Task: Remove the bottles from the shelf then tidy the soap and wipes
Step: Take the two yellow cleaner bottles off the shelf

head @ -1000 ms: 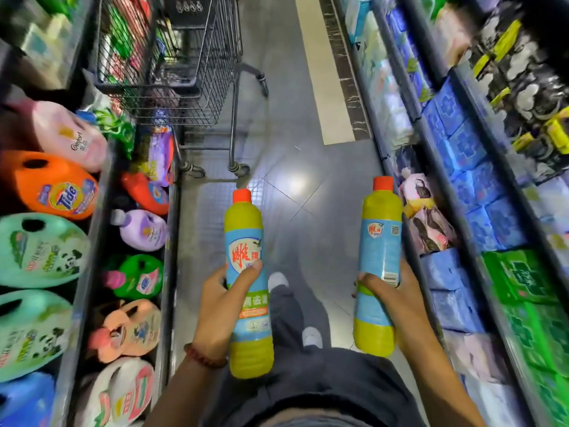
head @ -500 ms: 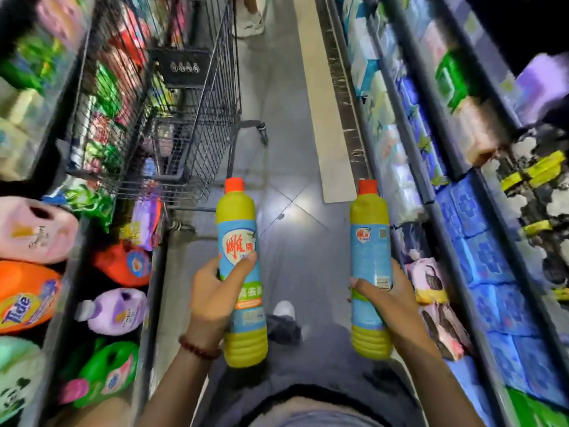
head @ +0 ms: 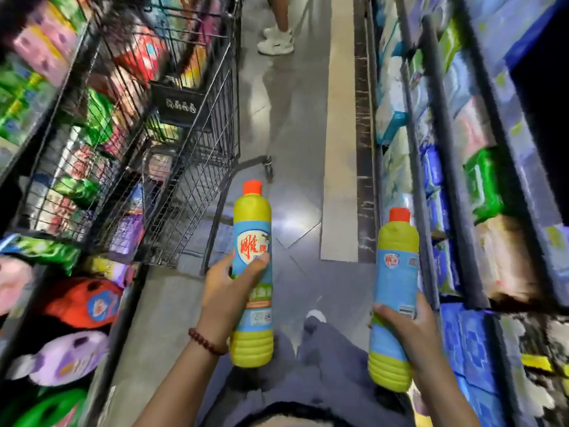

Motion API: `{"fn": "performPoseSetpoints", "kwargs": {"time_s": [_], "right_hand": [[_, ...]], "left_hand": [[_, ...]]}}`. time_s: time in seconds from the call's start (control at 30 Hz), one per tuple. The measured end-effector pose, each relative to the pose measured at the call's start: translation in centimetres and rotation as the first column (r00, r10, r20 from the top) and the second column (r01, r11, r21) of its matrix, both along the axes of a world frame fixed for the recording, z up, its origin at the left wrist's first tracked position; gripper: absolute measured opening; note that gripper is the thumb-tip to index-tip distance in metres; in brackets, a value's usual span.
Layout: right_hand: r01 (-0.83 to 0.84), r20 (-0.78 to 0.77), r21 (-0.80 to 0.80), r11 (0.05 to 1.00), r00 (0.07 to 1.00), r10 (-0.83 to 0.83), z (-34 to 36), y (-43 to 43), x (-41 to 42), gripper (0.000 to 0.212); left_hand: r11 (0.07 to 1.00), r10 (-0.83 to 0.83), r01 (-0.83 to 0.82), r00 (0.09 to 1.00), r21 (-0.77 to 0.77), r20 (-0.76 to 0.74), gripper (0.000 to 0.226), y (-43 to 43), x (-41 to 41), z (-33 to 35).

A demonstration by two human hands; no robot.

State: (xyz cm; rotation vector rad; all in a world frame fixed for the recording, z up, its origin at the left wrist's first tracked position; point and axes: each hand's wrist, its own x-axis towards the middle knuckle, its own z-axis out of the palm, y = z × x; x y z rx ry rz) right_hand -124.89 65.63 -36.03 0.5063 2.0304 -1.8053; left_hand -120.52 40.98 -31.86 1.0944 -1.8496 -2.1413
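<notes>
Two yellow orange-capped bottles, upright over aisle floor: left bottle gripped by left hand; right bottle gripped by right hand

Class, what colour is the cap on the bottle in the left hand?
Orange-red cap, clearest in the head view.

Left bottle upright in my left hand, trolley ahead-left of that grip; right bottle in my right hand, shelf just right of it.
</notes>
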Motion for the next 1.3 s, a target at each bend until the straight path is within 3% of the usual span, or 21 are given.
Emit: {"fn": "performPoseSetpoints", "kwargs": {"time_s": [0.17, 0.37, 0.57, 0.7, 0.8, 0.93, 1.1, 1.17, 1.23, 1.3], "right_hand": [[-0.194, -0.018, -0.002, 0.981, 0.981, 0.194, 0.2, -3.8, -10.0, 0.052], [-0.468, -0.014, -0.038, 0.883, 0.884, 0.468, -0.2, -14.3, -19.2, 0.051], [-0.766, -0.036, 0.046, 0.641, 0.640, 0.768, 0.8, -28.4, -25.6, 0.054], [-0.896, -0.003, 0.002, 0.445, 0.445, 0.896, 2.3, -37.8, -27.3, 0.059], [-0.941, 0.014, -0.010, 0.339, 0.338, 0.941, 2.6, -44.6, -27.8, 0.047], [-0.991, 0.053, -0.016, 0.129, 0.128, 0.990, 0.8, -54.4, -27.1, 0.052], [-0.998, 0.099, -0.010, -0.067, -0.067, 0.993, -5.9, -64.5, -24.9, 0.044], [-0.993, 0.131, -0.004, -0.115, -0.114, 0.985, -10.0, -67.1, -23.9, 0.039], [-0.994, 0.190, 0.013, -0.107, -0.102, 0.976, -14.5, -69.1, -22.9, 0.038], [-0.990, 0.234, 0.050, -0.130, -0.115, 0.965, -19.4, -70.4, -21.9, 0.045]], "left_hand": [[0.969, 0.246, -0.246, 0.966, -0.007, 0.076, 0.023, -2.1, -4.1, -0.7], [0.852, 0.521, -0.524, 0.845, -0.010, 0.121, 0.014, -7.7, -6.6, -2.2], [0.679, 0.730, -0.733, 0.679, 0.039, 0.079, 0.028, -16.2, -9.2, -3.3], [0.557, 0.825, -0.828, 0.560, 0.059, 0.073, 0.025, -22.0, -10.1, -3.2], [0.463, 0.879, -0.884, 0.467, 0.059, 0.098, 0.034, -26.0, -10.3, -3.2], [0.330, 0.929, -0.937, 0.344, 0.113, 0.139, 0.017, -31.3, -10.4, -5.1], [0.221, 0.946, -0.969, 0.240, 0.110, 0.215, 0.037, -36.6, -9.9, -10.6], [0.189, 0.949, -0.981, 0.196, 0.053, 0.246, 0.027, -38.4, -9.9, -13.9], [0.148, 0.949, -0.989, 0.146, 0.014, 0.279, 0.013, -40.1, -10.1, -17.5], [0.125, 0.934, -0.992, 0.115, -0.010, 0.337, 0.017, -41.5, -10.2, -21.0]]}}
